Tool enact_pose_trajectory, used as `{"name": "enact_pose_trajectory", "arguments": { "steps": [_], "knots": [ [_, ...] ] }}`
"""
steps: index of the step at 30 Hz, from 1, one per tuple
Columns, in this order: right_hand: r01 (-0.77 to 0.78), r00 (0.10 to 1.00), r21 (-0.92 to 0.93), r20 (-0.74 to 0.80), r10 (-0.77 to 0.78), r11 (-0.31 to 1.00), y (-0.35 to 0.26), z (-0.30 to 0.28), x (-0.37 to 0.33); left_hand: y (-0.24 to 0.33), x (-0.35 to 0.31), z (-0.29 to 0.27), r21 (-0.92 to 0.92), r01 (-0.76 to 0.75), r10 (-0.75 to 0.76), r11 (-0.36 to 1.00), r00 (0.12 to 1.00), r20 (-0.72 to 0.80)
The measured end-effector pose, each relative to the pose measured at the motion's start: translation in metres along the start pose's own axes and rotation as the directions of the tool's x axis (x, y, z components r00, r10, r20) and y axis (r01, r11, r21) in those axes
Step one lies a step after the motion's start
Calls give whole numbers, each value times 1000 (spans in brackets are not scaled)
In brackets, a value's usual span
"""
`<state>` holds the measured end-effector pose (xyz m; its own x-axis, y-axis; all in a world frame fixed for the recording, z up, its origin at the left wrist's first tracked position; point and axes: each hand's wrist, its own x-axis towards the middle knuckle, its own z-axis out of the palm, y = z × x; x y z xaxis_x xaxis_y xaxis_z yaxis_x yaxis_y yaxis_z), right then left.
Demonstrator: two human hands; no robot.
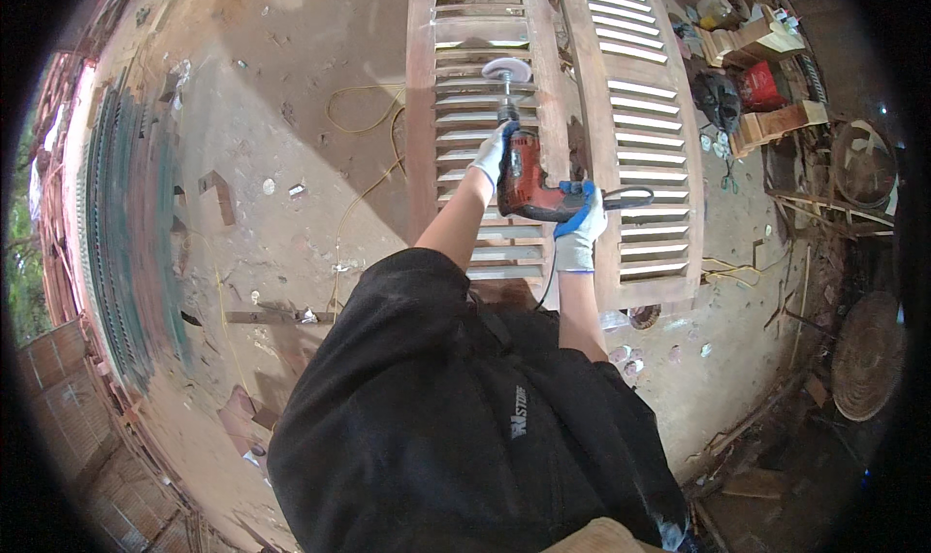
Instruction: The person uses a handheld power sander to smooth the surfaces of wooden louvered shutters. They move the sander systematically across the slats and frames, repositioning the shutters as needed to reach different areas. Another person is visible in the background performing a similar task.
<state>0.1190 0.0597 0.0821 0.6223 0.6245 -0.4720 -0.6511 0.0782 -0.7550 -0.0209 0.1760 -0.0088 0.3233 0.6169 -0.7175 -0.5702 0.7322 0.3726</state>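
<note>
Both my hands, in white and blue work gloves, hold a red and black power drill (525,172) over a slatted wooden shutter (421,116). My left hand (495,153) wraps round the front of the drill's body, near the chuck. Around the rear handle my right hand (582,225) is closed. A shaft in the chuck carries a round, pale sanding disc (507,69), which is over the upper slats; whether it touches them I cannot tell. The drill's dark cord hangs from the handle past my right hand.
A second slatted shutter (603,146) lies alongside on the right. Yellow cord (361,202) trails over the dirt floor to the left, where long greenish slats (121,233) are stacked. Wooden pieces (776,126), a red bag (762,86) and a round woven basket (868,356) stand at the right.
</note>
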Motion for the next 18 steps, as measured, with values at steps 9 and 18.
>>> {"name": "enact_pose_trajectory", "arguments": {
  "steps": [9,18],
  "knots": [
    [-32,999,41,40,31,999,2,-10,10,-8,2,0,93,-54,64,994,992,-105],
    [31,999,9,-13,-31,999,-7,-15,-7,-9,-4,14,60,-38,35,997,998,51]
  ]
}}
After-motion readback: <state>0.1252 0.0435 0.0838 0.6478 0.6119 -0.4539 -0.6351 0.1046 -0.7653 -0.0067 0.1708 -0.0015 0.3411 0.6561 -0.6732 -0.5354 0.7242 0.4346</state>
